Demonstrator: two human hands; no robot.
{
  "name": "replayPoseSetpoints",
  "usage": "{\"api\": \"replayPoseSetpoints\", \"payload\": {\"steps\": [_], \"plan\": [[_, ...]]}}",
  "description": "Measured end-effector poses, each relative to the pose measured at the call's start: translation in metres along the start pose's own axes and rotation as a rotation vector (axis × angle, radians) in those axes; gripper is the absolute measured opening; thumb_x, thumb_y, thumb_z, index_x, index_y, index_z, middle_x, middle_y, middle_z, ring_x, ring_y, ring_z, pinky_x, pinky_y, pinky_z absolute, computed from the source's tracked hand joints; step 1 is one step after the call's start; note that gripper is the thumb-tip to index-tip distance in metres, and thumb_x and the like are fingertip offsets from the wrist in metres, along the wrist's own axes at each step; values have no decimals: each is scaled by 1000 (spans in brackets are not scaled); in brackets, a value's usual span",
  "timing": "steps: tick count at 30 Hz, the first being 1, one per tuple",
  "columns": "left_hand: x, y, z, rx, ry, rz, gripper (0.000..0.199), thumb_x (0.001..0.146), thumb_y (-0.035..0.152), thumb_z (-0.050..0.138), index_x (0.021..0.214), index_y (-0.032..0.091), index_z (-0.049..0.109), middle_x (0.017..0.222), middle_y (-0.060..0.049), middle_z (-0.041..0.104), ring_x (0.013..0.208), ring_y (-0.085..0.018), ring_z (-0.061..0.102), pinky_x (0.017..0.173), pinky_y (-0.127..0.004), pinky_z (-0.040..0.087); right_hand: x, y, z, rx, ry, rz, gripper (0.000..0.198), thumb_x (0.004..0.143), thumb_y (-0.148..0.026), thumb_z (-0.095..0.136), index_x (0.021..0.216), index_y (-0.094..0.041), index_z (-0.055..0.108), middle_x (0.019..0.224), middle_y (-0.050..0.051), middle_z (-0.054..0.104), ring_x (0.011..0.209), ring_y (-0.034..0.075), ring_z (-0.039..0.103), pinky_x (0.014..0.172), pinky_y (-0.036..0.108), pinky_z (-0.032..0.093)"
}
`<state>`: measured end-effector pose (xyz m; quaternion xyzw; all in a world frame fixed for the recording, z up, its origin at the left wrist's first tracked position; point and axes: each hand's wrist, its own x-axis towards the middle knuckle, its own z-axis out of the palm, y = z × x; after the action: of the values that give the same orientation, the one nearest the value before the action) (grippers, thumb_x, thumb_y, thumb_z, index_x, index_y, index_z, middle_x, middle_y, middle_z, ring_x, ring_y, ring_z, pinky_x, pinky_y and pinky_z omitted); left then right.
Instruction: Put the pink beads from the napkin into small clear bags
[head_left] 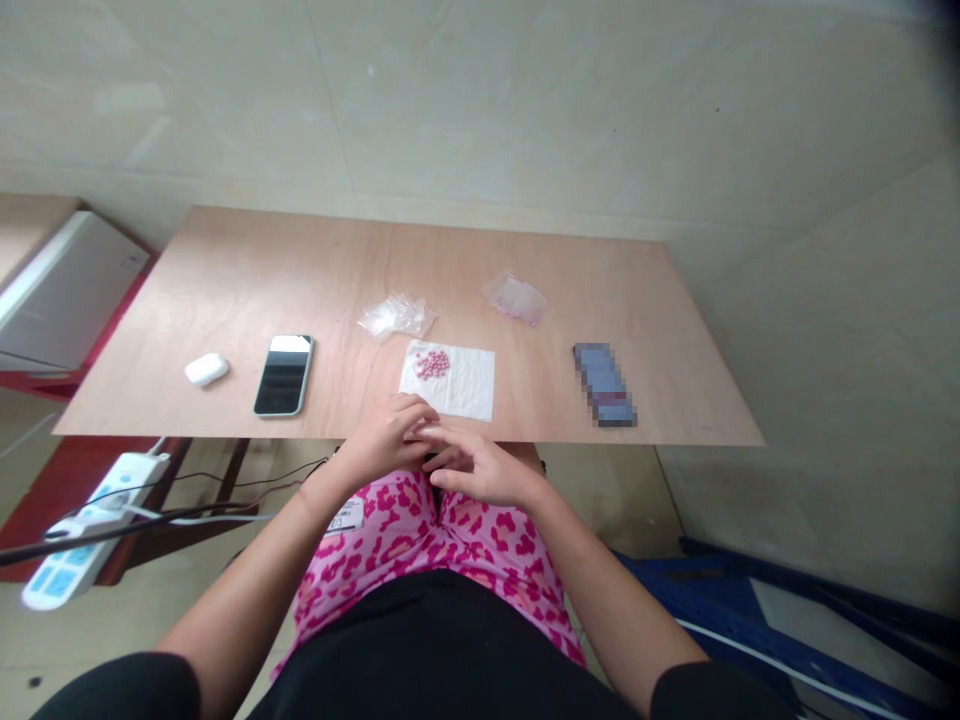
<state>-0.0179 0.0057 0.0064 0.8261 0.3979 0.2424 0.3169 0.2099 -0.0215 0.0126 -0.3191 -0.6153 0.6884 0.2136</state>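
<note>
Black sleeves and our pink-patterned lap (442, 540) sit closest to the lens, and just beyond them our two hands meet at the near edge of the table (225, 270). We judge the work to be at an early or middle stage: a small heap of pink beads (432, 364) lies unsorted on the white sheet (461, 385), a pile of clear bags (395, 317) waits behind it, apparently empty, and only one bag (516, 297), further right, seems to hold something pink. So, as we read it, little is packed and most of the beads remain.

Our left hand (386, 440) is curled, fingers bent inward and touching the fingertips of our right hand (480, 470), which lies flatter with its fingers stretched toward the left. Both are partly closed around something small and pale between the fingertips; we cannot tell what it is, perhaps a clear bag or a bead. Both forearms angle inward from our shoulders, wrists hanging just off the table edge, above the lap.

Left of the sheet lie a phone (283, 374) and a white case (206, 369); a blurred dark object (604, 384) rests to the right. A power strip (90, 530) lies on the floor at left.
</note>
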Motion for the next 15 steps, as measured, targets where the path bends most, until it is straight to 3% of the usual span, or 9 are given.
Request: {"api": "replayPoseSetpoints", "payload": {"steps": [5, 8, 11, 13, 15], "plan": [[-2, -1, -2, -24, 37, -17, 18, 93, 26, 72, 109, 22, 65, 107, -7, 69, 100, -26, 67, 90, -41, 53, 0, 1, -4, -115, 196, -133, 42, 97, -30, 70, 139, -26, 67, 142, 10, 67, 118, 27, 71, 99, 43, 60], [-2, 0, -6, -51, 67, -51, 26, 94, 30, 72, 118, 23, 63, 113, -8, 69, 106, -27, 67, 94, -43, 54, -1, -1, -9, -114, 393, -118, 29, 101, -32, 64, 127, -23, 71, 122, 9, 76, 100, 23, 75, 89, 38, 63], [-1, 3, -11, -87, 101, -82, 32, 94, 33, 72, 122, 24, 61, 118, -9, 69, 113, -27, 67, 99, -46, 55, 0, -27, -7, -253, 584, -176, 21, 103, -31, 59, 116, -22, 72, 107, 7, 77, 85, 19, 74, 79, 33, 62], [0, 4, -16, -116, 114, -93, 35, 94, 36, 72, 124, 24, 60, 122, -9, 68, 116, -28, 66, 102, -47, 54, 0, -62, 3, -441, 556, -301, 20, 103, -27, 58, 115, -22, 73, 106, 6, 77, 88, 18, 72, 82, 33, 61], [-1, 3, -20, -141, 130, -124, 34, 95, 37, 69, 126, 24, 60, 126, -9, 67, 120, -29, 64, 106, -47, 53, -2, -102, 21, -605, 366, -462, 22, 105, -25, 55, 118, -22, 72, 106, 6, 77, 94, 19, 73, 87, 33, 60]]}}
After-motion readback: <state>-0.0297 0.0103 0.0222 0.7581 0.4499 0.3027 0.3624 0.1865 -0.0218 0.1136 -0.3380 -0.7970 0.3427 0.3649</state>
